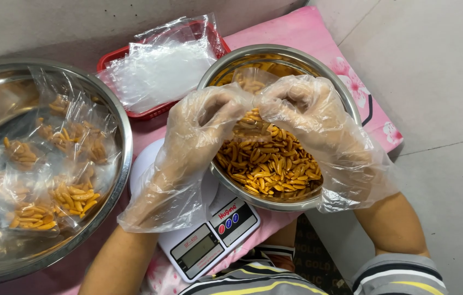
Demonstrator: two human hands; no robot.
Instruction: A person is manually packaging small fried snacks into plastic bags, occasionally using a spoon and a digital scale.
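Leftmost, we see a big shiny steel basin [119, 117] w/ crinkly clear packets [70, 196] of orange stick snacks. Behind, a red basket [112, 55] of flat empty bags [160, 68]. Our left hand [193, 136] & right hand [310, 117], both in loose plastic gloves, pinch a small clear bag [251, 121] part-filled w/ snacks, over the round steel bowl [275, 205] of snack sticks [269, 164]. White scale [209, 235] sits under.

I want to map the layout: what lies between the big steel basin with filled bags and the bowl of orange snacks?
In the head view, the white kitchen scale lies between basin and bowl, with the gloved left hand above it.
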